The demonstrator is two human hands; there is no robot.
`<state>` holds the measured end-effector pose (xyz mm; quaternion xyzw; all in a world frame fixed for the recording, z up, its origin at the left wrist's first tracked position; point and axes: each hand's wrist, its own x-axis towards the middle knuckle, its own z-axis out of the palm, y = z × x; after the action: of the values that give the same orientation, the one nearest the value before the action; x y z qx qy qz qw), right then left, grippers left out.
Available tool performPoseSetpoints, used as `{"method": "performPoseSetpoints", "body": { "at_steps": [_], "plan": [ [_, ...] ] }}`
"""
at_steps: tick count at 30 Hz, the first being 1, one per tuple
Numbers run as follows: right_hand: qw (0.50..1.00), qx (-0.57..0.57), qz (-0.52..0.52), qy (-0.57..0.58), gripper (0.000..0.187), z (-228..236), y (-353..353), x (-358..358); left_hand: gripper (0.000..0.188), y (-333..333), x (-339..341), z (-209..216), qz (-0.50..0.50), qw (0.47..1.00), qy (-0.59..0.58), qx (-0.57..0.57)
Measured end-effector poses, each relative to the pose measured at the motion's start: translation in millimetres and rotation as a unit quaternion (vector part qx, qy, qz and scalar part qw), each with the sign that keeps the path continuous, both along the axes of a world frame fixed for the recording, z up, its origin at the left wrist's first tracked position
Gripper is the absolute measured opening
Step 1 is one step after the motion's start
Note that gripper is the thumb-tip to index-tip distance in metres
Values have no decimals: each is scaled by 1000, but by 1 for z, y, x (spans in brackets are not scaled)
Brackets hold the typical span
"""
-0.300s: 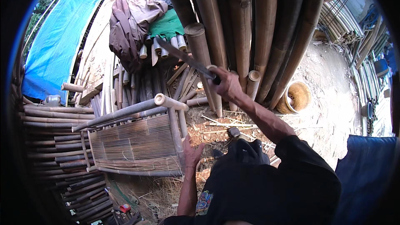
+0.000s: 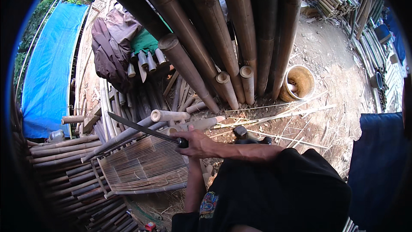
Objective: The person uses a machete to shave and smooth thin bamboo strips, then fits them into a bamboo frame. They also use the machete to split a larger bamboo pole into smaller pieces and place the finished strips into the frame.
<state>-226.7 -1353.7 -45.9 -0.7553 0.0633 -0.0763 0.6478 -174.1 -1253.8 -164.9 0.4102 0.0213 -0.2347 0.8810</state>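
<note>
My right hand (image 2: pixel 195 144) is closed round the black handle of a machete (image 2: pixel 143 128). Its long dark blade points left and slightly away, over the near end of a low bamboo bench (image 2: pixel 143 161) with a slatted surface. My left forearm (image 2: pixel 196 187) rises from the lower edge, and the right hand and wrist cover most of the left hand. What the left fingers do is hidden. Just beyond both hands, a pale bamboo piece (image 2: pixel 206 123) extends to the right, close to the bench's end; I cannot tell whether the left hand grips it.
Thick bamboo poles (image 2: pixel 210 21) lean in front of me. A yellowish bucket (image 2: pixel 300 83) stands to their right, and split strips (image 2: pixel 279 116) litter the ground. Stacked bamboo (image 2: pixel 64 154) and a blue tarp (image 2: pixel 51 68) are at left; a dark blue sheet (image 2: pixel 377 159) hangs at right.
My right hand has come down and left with the machete, from before the leaning poles to above my left hand. The view has shifted, and the pale bamboo piece now shows beyond my hands.
</note>
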Motion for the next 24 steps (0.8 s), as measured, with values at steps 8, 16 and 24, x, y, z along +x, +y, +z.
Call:
{"method": "performPoseSetpoints", "body": {
  "at_steps": [8, 16, 24],
  "plan": [
    [980, 106, -113, 124, 41, -16, -86, -99, 40, -40, 61, 60, 45, 865, -338, 368],
    [838, -72, -345, 416, 41, -154, -144, -267, 53, -134, 126, 71, 61, 809, -380, 444],
    [671, 1, -305, 676, 30, -239, -78, -455, 68, -186, 156, 36, -43, 666, -385, 638]
  ]
}}
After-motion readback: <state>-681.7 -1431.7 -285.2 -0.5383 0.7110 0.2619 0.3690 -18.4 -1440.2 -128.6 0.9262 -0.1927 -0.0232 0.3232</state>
